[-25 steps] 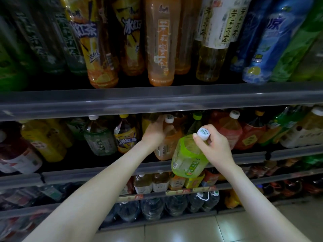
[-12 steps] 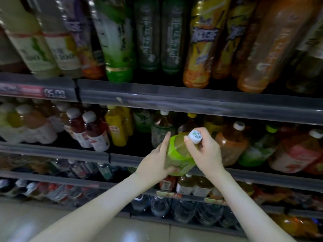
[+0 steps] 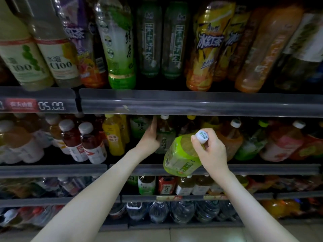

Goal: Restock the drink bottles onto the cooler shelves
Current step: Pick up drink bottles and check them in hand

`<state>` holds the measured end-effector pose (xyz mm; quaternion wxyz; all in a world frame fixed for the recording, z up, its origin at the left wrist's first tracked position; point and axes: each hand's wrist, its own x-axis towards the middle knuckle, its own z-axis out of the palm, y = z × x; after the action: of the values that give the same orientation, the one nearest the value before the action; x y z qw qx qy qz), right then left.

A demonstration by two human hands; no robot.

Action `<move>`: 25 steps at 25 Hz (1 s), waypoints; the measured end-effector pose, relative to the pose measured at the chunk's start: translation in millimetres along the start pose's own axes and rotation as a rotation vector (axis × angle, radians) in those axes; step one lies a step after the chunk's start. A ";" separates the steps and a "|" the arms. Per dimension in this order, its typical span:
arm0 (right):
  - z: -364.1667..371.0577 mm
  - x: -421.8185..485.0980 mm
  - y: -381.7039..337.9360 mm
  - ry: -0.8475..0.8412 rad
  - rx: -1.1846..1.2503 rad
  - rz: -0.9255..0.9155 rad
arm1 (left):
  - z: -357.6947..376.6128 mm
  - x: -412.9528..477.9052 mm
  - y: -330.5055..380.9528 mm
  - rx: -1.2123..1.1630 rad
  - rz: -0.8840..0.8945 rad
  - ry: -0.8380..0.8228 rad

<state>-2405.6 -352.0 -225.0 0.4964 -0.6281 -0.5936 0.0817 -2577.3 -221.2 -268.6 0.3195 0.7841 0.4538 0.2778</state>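
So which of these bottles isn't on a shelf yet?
The lime-green plastic bottle with the white cap, tilted in front of the shelf rail, right hand gripping its neck. The rest sit on shelves.

Both arms stretch forward. Left hand (image 3: 149, 137) reaches deeper, fingers straight and upright, flat against a shelved tea bottle (image 3: 166, 137). Right hand (image 3: 212, 150) hangs nearer, fingers curled, pinching the green bottle (image 3: 181, 158) by its white cap (image 3: 202, 136).
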 end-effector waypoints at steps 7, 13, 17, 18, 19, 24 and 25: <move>-15.6 -4.9 17.1 0.090 -0.045 0.034 | 18.2 30.2 20.8 0.138 0.041 0.362; -1.7 -3.4 15.2 0.115 -0.035 -0.014 | -2.1 -29.2 4.2 0.112 0.085 0.457; 23.2 4.6 4.3 0.103 0.017 -0.007 | -45.3 -58.0 10.6 0.052 0.169 0.619; 31.7 9.5 3.7 0.092 0.007 0.003 | -53.0 -62.5 9.5 0.058 0.188 0.640; 41.4 15.3 2.2 0.073 -0.008 0.020 | -60.8 -67.6 8.7 0.060 0.198 0.652; 97.5 46.1 5.7 -0.134 -0.054 0.130 | -76.7 -88.4 0.6 0.096 0.184 0.663; 105.4 52.9 6.4 -0.198 -0.076 0.158 | -76.8 -91.0 -0.9 0.101 0.171 0.660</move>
<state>-2459.4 -251.5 -255.9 0.4032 -0.6800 -0.5912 0.1598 -2673.0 -282.7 -233.3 0.0917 0.7020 0.4785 0.5194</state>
